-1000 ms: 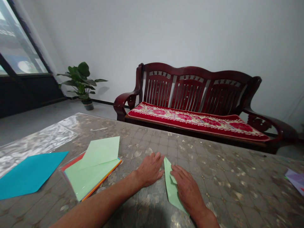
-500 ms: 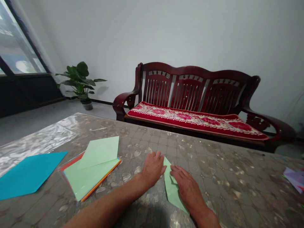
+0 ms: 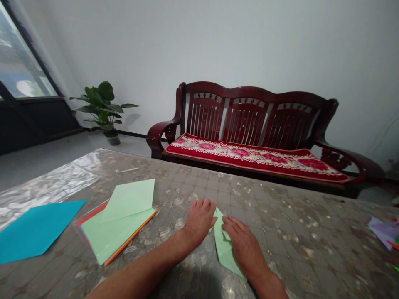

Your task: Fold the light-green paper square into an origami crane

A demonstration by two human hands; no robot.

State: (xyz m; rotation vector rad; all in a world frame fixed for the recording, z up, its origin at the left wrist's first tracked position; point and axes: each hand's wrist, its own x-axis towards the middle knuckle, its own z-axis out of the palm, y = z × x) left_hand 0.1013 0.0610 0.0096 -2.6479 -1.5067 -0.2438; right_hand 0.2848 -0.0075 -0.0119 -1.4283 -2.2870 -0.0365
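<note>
Nearest, the wide end of a folded, pointed piece of pale green paper (image 3: 227, 257) is laid flat on the patterned grey-brown table (image 3: 299, 249), its right edge covered by the right hand (image 3: 245, 245). The paper's long axis is directed away from the body, with the narrow point set at the far end and leaned slightly to the left. On the right side, a small raised flap (image 3: 225, 236) is partly hidden beneath the curled right fingers; since the thumb is not shown, it cannot be told whether the right grip is clamped on the paper or merely rested upon it. Most of the paper is thus placed under and to the left of this hand, the nearer one to its wide part. Farther along, the narrow point is met from the left by the left hand (image 3: 199, 218), whose thumb and forefinger are held apart; whether the tip is touched cannot be made out. Beyond the table, a dark red, slatted wooden bench (image 3: 243, 120) is set against the wall (image 3: 255, 41).
</note>
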